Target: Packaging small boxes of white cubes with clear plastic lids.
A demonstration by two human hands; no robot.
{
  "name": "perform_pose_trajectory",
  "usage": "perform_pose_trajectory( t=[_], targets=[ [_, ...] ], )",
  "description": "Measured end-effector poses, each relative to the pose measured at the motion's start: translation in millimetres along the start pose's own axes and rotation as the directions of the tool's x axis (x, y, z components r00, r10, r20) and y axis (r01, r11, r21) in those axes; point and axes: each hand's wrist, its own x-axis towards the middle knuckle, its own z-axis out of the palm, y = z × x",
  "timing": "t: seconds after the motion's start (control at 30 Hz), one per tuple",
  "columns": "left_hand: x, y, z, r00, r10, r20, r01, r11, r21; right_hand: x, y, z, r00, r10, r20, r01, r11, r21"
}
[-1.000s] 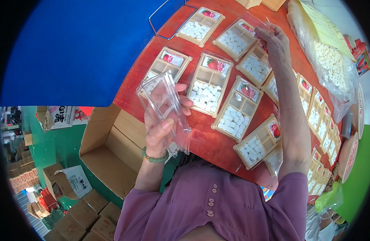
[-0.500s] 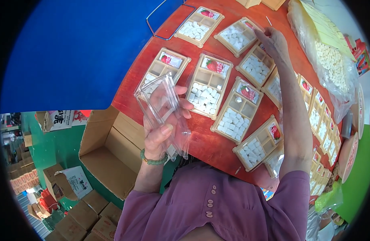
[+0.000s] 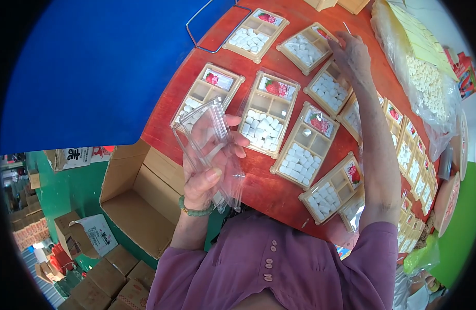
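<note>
My left hand (image 3: 201, 183) grips a small stack of clear plastic lids (image 3: 209, 137), tilted above the table's near edge. Stretched over the far part of the table, my right hand (image 3: 353, 57) has its fingers extended and slightly apart at the corner of a beige tray (image 3: 306, 48). Just below that hand lies another compartment tray (image 3: 328, 88), partly covered by it. These trays hold small white chunky pieces in one large section, with a strawberry-printed packet in a corner section. Right beside the lids sits a filled tray (image 3: 269, 111) with a clear cover.
Rows of filled trays (image 3: 413, 150) line the right side of the red table (image 3: 165, 116). A clear bag of white pieces (image 3: 426, 85) lies at the far right. A blue panel (image 3: 93, 72) with a metal frame borders the left; an open cardboard box (image 3: 145, 206) stands below.
My right hand has shifted slightly, its fingers straighter and lifted a little at the tray's corner. My left hand keeps the lids in nearly the same place.
</note>
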Motion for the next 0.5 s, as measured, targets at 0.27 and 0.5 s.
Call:
perform_pose_trajectory(
  t=[0.27,0.5],
  targets=[
    [0.4,-0.1,2.2,1.000,-0.005,-0.009,0.006,1.000,0.004,-17.6,-25.8,7.3,0.898,-0.440,-0.014,0.437,0.895,-0.091],
    [-1.0,-1.1,-1.0,1.000,-0.002,-0.010,0.002,1.000,0.011,-36.6,-45.3,4.8,0.908,-0.331,0.259,0.384,0.904,-0.190]
  ],
)
